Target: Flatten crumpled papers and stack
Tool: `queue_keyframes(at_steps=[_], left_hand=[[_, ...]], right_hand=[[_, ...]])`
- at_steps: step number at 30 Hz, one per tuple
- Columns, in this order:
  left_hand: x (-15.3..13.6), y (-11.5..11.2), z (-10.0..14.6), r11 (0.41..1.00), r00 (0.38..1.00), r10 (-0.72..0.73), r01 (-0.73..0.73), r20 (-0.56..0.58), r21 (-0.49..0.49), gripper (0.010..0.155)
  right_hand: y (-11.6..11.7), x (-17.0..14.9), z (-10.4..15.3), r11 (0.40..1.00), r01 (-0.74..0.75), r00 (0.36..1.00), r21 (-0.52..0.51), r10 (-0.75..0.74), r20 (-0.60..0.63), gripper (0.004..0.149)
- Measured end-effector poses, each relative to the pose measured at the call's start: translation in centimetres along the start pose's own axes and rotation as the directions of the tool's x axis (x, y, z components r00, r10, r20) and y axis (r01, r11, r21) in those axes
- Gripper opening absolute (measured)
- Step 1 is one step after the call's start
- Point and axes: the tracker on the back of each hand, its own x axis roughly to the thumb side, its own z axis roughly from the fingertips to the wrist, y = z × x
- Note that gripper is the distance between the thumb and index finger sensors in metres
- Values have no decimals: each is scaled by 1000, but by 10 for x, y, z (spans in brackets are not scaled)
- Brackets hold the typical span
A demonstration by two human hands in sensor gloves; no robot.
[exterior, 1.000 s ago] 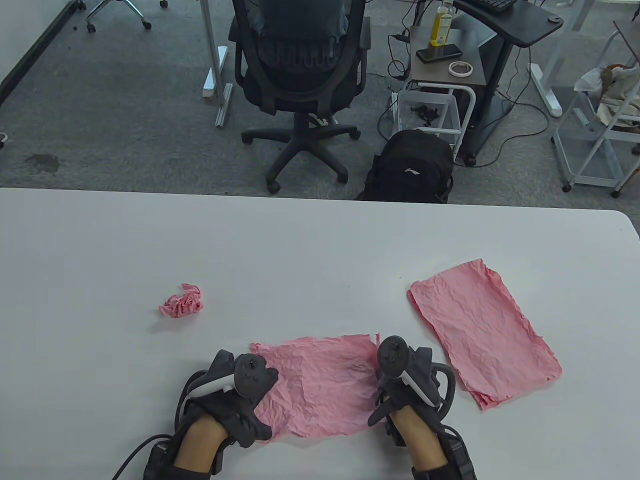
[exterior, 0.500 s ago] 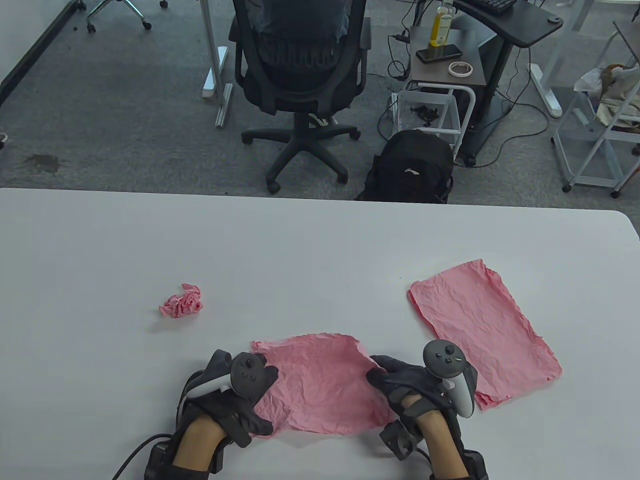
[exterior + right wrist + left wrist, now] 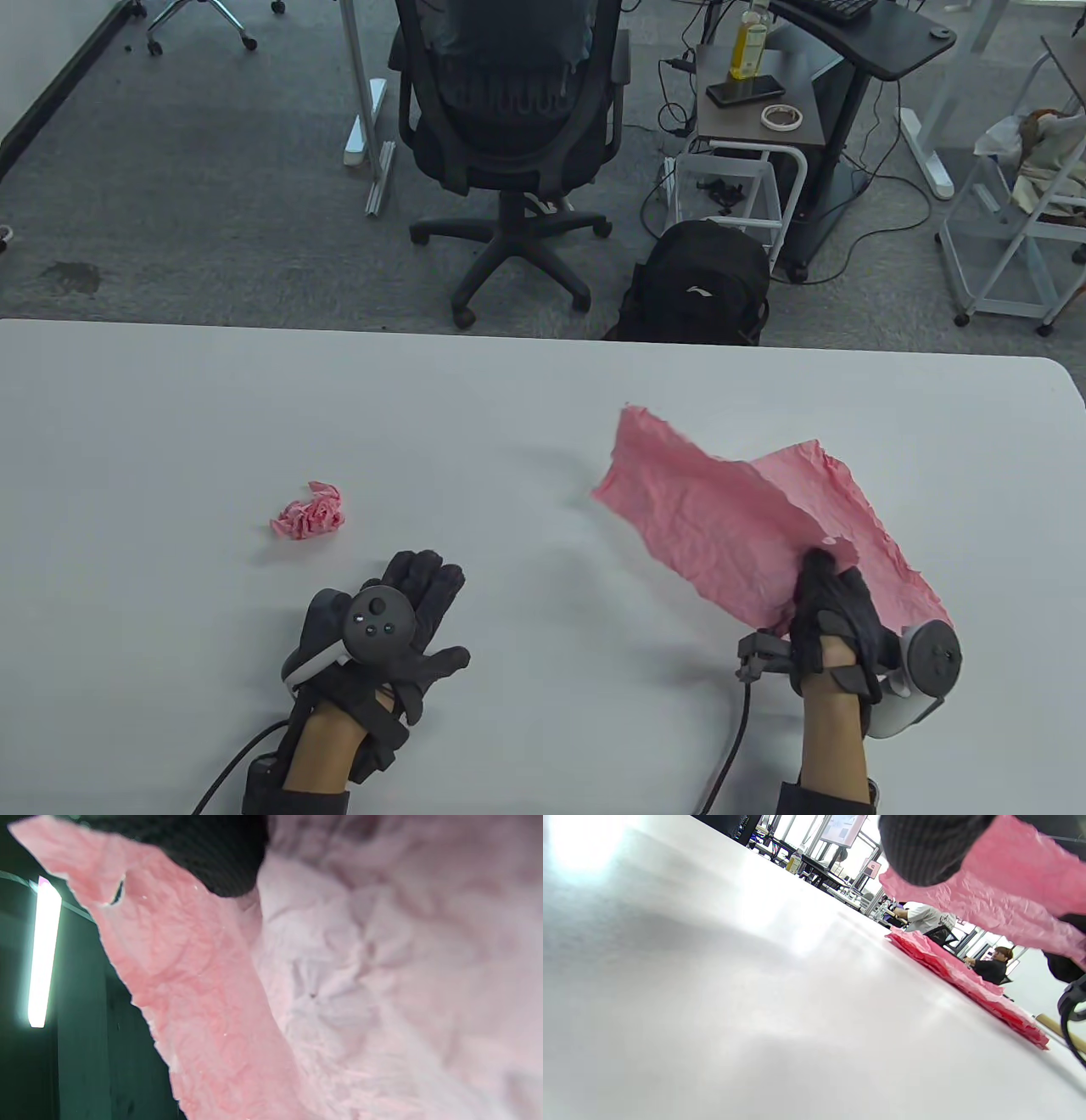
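A wrinkled pink paper sheet (image 3: pixel 721 518) was held lifted above the white table (image 3: pixel 509 407) in the lower right of the table view, its long axis running from the pinched corner at the lower right up to a free corner pointing toward the upper left of the frame. It was pinched at its near corner by the right hand (image 3: pixel 827 624) in a black sensor glove, the fingers curled round the edge and the palm turned up. Beneath and behind it, a stack of flattened pink paper sheets (image 3: pixel 882 543) lay on the table, its long axis slanting from upper left to lower right; in the left wrist view the stack (image 3: pixel 963 978) showed as several thin creased layers with ragged edges. A small crumpled pink paper ball (image 3: pixel 310 512) sat at the left centre of the table, well apart from the stack. The left hand (image 3: pixel 399 624), also in a black glove, was laid flat on the table in the lower left, fingers straight and close together with the thumb spread out, holding nothing. Beyond the table edge a black fabric backpack (image 3: pixel 700 284) bearing a white swoosh-like logo stood on the grey carpet beside a black mesh office chair (image 3: pixel 509 119). No readable writing was made out.
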Motion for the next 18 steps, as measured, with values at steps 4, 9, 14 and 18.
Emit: queue_keyframes(at_steps=[4,9,14,18], left_hand=[[-2,-4,-3,1000,1000,18,-18,-10,-21,89],[-3,-5,-2,1000,1000,21,-21,-9,-21,88],[-2,-4,0,1000,1000,1,-1,-11,-14,88],[-6,0,1,1000,999,-10,11,-48,9,88]], right_hand=[[-27,2,-1,989,-34,999,-141,34,-4,41],[-42,-8,-6,954,-216,976,-209,209,-58,43],[-43,1,-3,850,-472,878,-235,478,-35,69],[-35,22,6,690,-646,702,-327,705,100,72]])
